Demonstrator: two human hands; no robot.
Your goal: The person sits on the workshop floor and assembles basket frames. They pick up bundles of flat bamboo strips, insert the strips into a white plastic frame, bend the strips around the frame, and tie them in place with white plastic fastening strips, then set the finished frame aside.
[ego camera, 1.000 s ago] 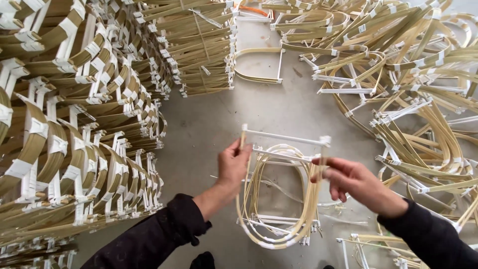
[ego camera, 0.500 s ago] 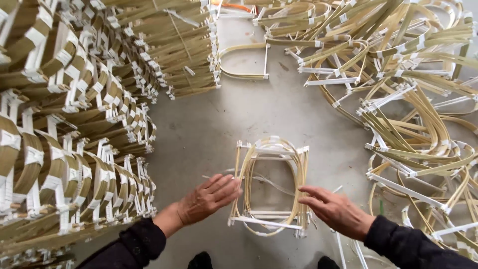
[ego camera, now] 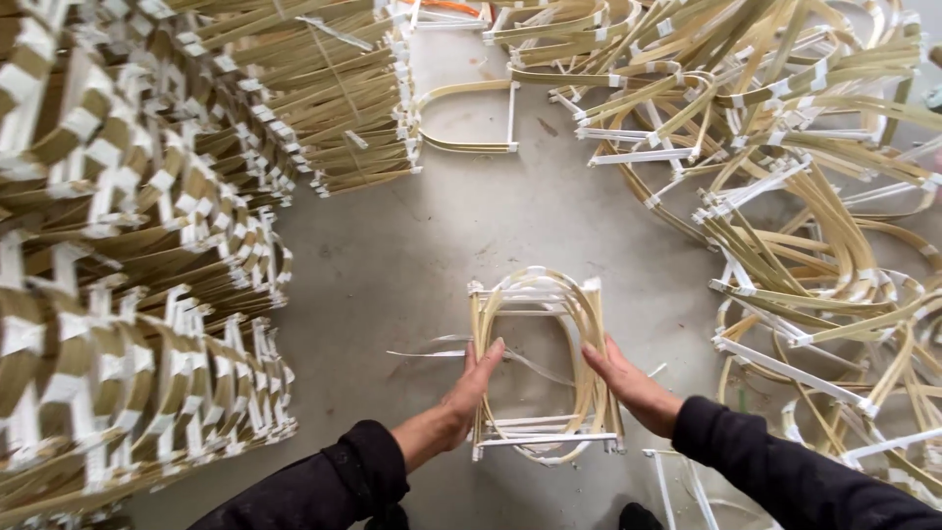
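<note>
A small stack of bent bamboo loop frames (ego camera: 542, 294) with white bars lies on the grey concrete floor in front of me. My left hand (ego camera: 472, 385) presses flat against the stack's left side, fingers extended. My right hand (ego camera: 628, 382) presses against the right side in the same way. Both palms squeeze the stack from outside; neither hand wraps around it. Dark sleeves cover both forearms.
Tall neat stacks of the same frames (ego camera: 147, 255) fill the left. A loose tangled heap of frames (ego camera: 805, 196) spreads over the right. One single frame (ego camera: 463, 118) lies at the back. A thin white strip (ego camera: 427, 352) lies by my left hand.
A second ago both hands held one frame up above the stack. That frame now lies on the stack, and both hands have come down to press its sides.
</note>
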